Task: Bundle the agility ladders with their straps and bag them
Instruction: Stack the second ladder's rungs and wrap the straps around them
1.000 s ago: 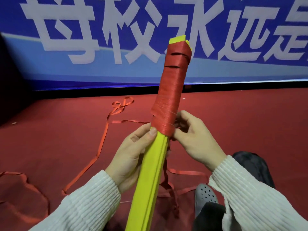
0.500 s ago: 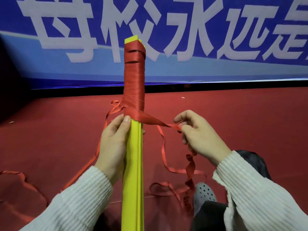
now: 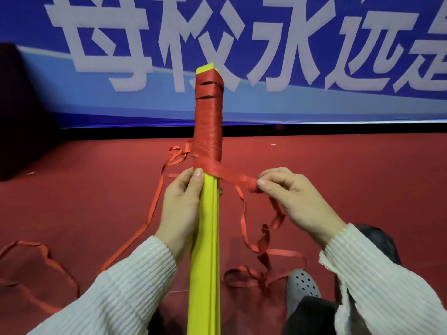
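Observation:
A stack of yellow ladder rungs [image 3: 205, 250] stands nearly upright in the middle of the view. Its upper half is wound tightly with red strap [image 3: 208, 122]. My left hand [image 3: 181, 209] grips the yellow stack just below the wrapping, thumb pressed at the lowest turn. My right hand [image 3: 297, 199] pinches the free run of red strap [image 3: 237, 180], pulled out flat to the right of the stack. The rest of the loose strap [image 3: 256, 269] hangs down and coils on the floor.
Red carpet floor [image 3: 96, 201] all around, with long loops of red strap [image 3: 150, 213] trailing left. A blue banner with white characters [image 3: 314, 56] stands behind. A dark block [image 3: 21, 112] sits at far left. My grey perforated shoe [image 3: 302, 286] is at lower right.
The bundle swung from leaning right to upright. My right hand came from behind the stack and drew the strap out to the right, now held flatter and closer to the stack.

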Tool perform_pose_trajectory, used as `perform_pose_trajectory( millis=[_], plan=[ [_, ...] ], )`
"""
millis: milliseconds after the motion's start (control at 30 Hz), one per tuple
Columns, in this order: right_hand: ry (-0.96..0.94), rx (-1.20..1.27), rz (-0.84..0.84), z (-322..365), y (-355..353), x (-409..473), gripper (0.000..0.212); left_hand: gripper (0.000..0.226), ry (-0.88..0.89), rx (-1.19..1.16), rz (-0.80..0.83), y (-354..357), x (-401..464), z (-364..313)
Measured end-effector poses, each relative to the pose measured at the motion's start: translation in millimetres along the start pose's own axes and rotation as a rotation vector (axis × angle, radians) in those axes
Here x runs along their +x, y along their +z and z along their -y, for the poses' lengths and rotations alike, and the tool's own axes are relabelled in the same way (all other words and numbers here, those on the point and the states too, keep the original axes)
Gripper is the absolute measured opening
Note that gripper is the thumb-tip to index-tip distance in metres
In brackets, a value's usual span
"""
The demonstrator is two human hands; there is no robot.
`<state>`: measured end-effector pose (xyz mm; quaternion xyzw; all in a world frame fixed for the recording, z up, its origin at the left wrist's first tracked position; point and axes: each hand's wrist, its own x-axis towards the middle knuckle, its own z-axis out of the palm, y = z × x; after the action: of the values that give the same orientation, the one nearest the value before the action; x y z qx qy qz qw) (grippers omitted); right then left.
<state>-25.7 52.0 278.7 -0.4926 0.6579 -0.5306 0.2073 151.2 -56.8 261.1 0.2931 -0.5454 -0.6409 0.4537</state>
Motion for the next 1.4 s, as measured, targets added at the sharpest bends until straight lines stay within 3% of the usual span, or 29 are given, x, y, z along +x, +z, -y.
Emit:
perform_pose_trajectory(
  millis=[100,200,333,367,433,500,567,633,667,767,933,1067,1167,1267,1400],
  plan=[
    [-0.053,-0.099,-0.105,-2.4,4.9,3.8,0.015,0.019,-0.039,-0.112,0.058,3.8,-5.1,-3.6],
    [-0.067,-0.116,-0.153,3.8,9.6,4.0,0.015,0.027,-0.111,-0.254,0.129,6.8,-9.4,-6.6],
    [0.172,0.377,-0.015,15.5,29.5,-0.9,0.010,0.018,-0.205,-0.384,0.291,15.4,-14.1,-8.9],
    [0.184,0.399,0.016,16.3,34.5,-1.8,0.010,0.017,-0.225,-0.408,0.294,20.0,-14.8,-7.3],
    [0.141,0.302,0.017,13.7,40.0,-2.2,0.013,0.023,-0.232,-0.330,0.222,30.1,-18.1,-3.5],
    [0.114,0.207,-0.010,8.6,41.0,-2.8,0.015,0.041,-0.170,-0.060,0.159,36.1,-21.0,3.2],
    [0.088,0.109,-0.040,2.9,39.1,-4.6,0.015,0.066,-0.115,0.121,0.210,37.7,-23.2,8.3],
    [0.053,0.012,-0.085,-0.7,38.5,-6.2,0.016,0.071,-0.063,0.192,0.337,36.2,-26.3,10.2],
    [0.038,-0.017,-0.105,-1.1,38.6,-6.8,0.016,0.066,-0.064,0.191,0.384,35.0,-27.6,9.8],
    [0.013,-0.053,-0.116,-0.7,37.1,-7.0,0.019,0.077,-0.154,0.098,0.440,30.2,-25.6,9.6],
    [-0.080,-0.036,-0.077,2.3,26.9,-1.8,0.016,0.072,-0.115,-0.041,0.335,31.1,-23.0,1.7],
    [-0.200,-0.245,-0.078,-1.8,6.7,-1.3,0.023,0.053,-0.115,-0.064,0.271,25.2,-18.3,2.1],
    [-0.227,-0.387,-0.153,-3.8,6.0,0.3,0.029,0.051,-0.125,-0.080,0.233,17.4,-13.7,5.0],
    [-0.117,-0.226,-0.261,-1.6,12.8,0.8,0.035,0.049,-0.091,-0.045,0.189,17.8,-13.0,7.8],
    [0.246,0.364,-0.160,15.3,16.3,-1.5,0.034,0.047,0.021,0.095,0.121,20.9,-14.0,10.2]
  ],
)
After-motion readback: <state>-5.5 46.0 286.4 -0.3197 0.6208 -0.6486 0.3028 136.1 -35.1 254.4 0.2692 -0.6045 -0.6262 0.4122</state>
